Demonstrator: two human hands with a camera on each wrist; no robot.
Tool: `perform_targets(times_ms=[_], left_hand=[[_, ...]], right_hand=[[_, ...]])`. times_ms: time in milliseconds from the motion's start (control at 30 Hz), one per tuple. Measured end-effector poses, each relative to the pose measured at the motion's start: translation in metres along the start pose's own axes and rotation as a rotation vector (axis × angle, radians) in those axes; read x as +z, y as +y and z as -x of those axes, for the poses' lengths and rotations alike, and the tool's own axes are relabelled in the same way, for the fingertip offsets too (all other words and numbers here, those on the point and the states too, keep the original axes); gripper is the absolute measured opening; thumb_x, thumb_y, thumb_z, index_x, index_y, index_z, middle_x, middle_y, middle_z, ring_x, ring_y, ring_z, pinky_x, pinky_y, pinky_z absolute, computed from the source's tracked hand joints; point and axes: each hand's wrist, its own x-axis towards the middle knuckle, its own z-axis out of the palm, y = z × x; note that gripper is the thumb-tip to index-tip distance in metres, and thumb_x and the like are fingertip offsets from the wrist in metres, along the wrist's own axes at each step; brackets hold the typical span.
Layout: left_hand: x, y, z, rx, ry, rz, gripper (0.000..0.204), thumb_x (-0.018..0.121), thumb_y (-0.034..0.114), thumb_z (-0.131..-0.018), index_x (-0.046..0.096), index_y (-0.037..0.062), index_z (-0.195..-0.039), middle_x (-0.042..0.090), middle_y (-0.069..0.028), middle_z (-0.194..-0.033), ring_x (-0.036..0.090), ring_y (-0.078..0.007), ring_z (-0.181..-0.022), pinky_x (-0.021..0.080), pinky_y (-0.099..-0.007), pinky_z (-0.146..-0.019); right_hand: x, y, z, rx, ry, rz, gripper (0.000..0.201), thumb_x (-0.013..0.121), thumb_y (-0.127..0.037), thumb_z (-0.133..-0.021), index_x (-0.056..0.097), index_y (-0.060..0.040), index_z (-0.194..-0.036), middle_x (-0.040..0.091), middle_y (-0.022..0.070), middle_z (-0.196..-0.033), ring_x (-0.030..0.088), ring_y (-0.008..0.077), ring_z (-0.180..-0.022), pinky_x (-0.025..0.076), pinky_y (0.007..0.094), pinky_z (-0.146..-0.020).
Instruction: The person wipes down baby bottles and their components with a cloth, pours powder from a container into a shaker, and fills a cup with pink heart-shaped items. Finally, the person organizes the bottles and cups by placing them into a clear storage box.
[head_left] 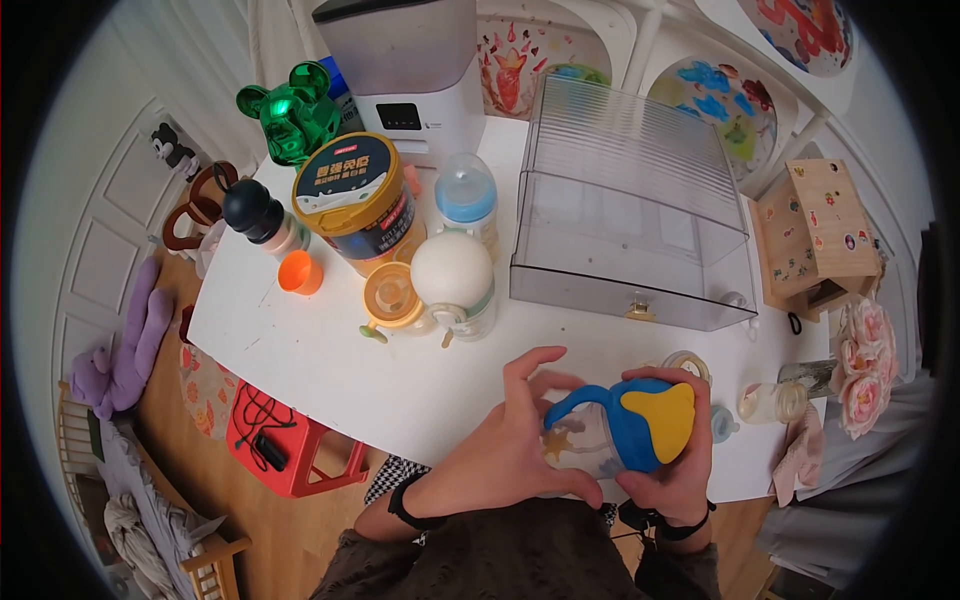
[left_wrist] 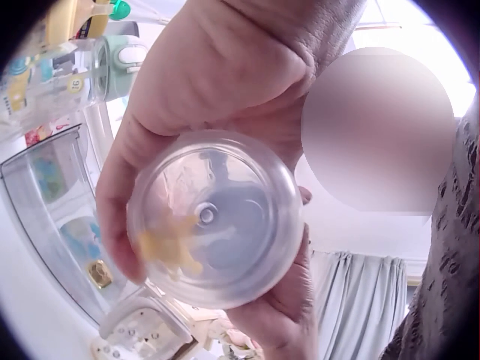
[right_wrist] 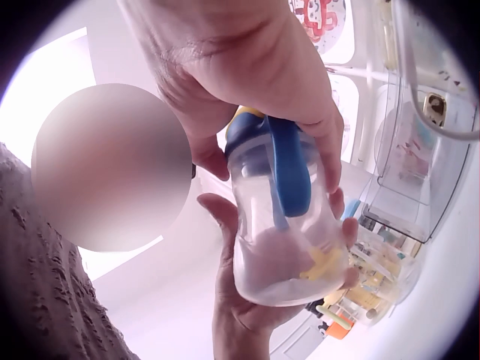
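Both hands hold a clear sippy cup (head_left: 580,446) with a blue lid, blue handles and a yellow cap (head_left: 660,420), tilted on its side above the table's front edge. The left hand (head_left: 505,445) curls round the clear body near its base; in the left wrist view the round cup bottom (left_wrist: 217,221) faces the camera, with a yellow star shape on it. My right hand (head_left: 685,475) grips the blue lid end, its thumb below and fingers behind. In the right wrist view a blue handle (right_wrist: 289,169) hangs down along the clear body.
On the white table (head_left: 300,350) stand a gold-lidded tub (head_left: 350,200), several bottles, an orange cup (head_left: 300,273) and a transparent box (head_left: 630,200). A glass jar (head_left: 770,403) and pink flowers (head_left: 865,365) are at the right. A red stool (head_left: 285,440) is at the lower left.
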Motion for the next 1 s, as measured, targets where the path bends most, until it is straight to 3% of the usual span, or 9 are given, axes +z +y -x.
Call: perform_targets(times_ms=[133,333,400,500,633,700,867,933,1000], left_hand=[[-0.003,-0.015,0.001,0.099,0.124,0.336,0.101,0.086,0.025,-0.084,0.011,0.0049,-0.149,0.043,-0.0234,-0.145,0.059,-0.0304,-0.118,0.05,-0.0387,-0.099],[-0.022,-0.004,0.013,-0.464,-0.228,0.884,0.082,0.078,0.013,-0.09,0.022,0.0043,-0.149,0.044,-0.0178,-0.141,0.05,-0.0284,-0.13,0.048,-0.0384,-0.104],[-0.013,-0.005,0.016,0.047,-0.015,0.017,0.086,0.081,0.012,-0.087,0.022,0.0043,-0.149,0.04,-0.0192,-0.145,0.044,-0.0291,-0.136,0.044,-0.0411,-0.107],[-0.003,-0.015,0.007,0.433,0.153,-0.356,0.101,0.086,0.016,-0.081,0.014,0.0053,-0.152,0.037,-0.0199,-0.146,0.041,-0.0314,-0.139,0.039,-0.0457,-0.111],[-0.003,-0.021,0.004,0.502,0.177,-0.358,0.1,0.079,0.022,-0.089,0.006,0.0051,-0.154,0.034,-0.0208,-0.149,0.042,-0.0316,-0.138,0.038,-0.0456,-0.112],[-0.011,-0.031,0.012,0.146,0.035,0.038,0.093,0.078,0.014,-0.089,0.012,0.0047,-0.155,0.033,-0.0245,-0.151,0.038,-0.032,-0.142,0.04,-0.0449,-0.112],[-0.02,-0.015,0.016,-0.235,-0.164,0.53,0.085,0.066,0.01,-0.098,0.006,0.0062,-0.157,0.027,-0.0214,-0.155,0.04,-0.0274,-0.141,0.044,-0.0417,-0.111],[-0.022,-0.017,0.017,0.192,-0.074,0.155,0.083,0.065,0.008,-0.098,0.007,0.0074,-0.157,0.03,-0.0182,-0.153,0.04,-0.0256,-0.141,0.046,-0.0398,-0.11],[-0.03,-0.015,0.016,0.182,-0.077,0.107,0.09,0.071,0.021,-0.095,0.008,0.006,-0.157,0.031,-0.018,-0.154,0.037,-0.0282,-0.143,0.039,-0.042,-0.114]], right_hand=[[0.0,0.009,0.001,-0.095,0.095,0.023,0.094,0.088,-0.019,-0.065,0.034,-0.0025,-0.14,0.049,0.0202,-0.138,0.054,0.0276,-0.124,0.044,0.0407,-0.106],[0.005,0.01,0.0,-0.165,0.117,-0.087,0.097,0.088,-0.024,-0.067,0.029,-0.0019,-0.141,0.05,0.0225,-0.137,0.054,0.0294,-0.123,0.044,0.0413,-0.107],[0.004,0.011,0.001,-0.087,0.173,0.002,0.099,0.089,-0.026,-0.068,0.027,-0.003,-0.142,0.048,0.0232,-0.138,0.053,0.0299,-0.125,0.043,0.0421,-0.108],[0.016,0.011,-0.001,-0.009,0.293,-0.126,0.098,0.089,-0.024,-0.067,0.028,-0.0042,-0.141,0.047,0.0234,-0.139,0.051,0.03,-0.127,0.043,0.0424,-0.109],[0.009,0.025,0.004,-0.097,0.293,-0.1,0.096,0.087,-0.022,-0.068,0.029,-0.005,-0.142,0.046,0.0236,-0.139,0.05,0.0298,-0.128,0.042,0.0422,-0.109],[0.012,0.024,0.004,-0.133,0.301,-0.116,0.094,0.086,-0.023,-0.069,0.029,-0.0051,-0.142,0.047,0.0238,-0.139,0.05,0.0299,-0.127,0.042,0.0421,-0.109],[0.012,0.028,0.004,-0.205,0.177,-0.033,0.097,0.086,-0.017,-0.068,0.026,-0.0065,-0.142,0.043,0.0253,-0.141,0.051,0.036,-0.128,0.045,0.0485,-0.108],[0.014,0.031,0.004,-0.188,0.183,-0.169,0.098,0.087,-0.014,-0.067,0.026,-0.007,-0.142,0.042,0.0261,-0.141,0.051,0.0384,-0.128,0.047,0.0511,-0.107],[0.005,0.038,0.005,-0.327,0.023,0.053,0.099,0.089,-0.01,-0.064,0.025,-0.0079,-0.141,0.04,0.0271,-0.141,0.051,0.0413,-0.128,0.049,0.0551,-0.104]])
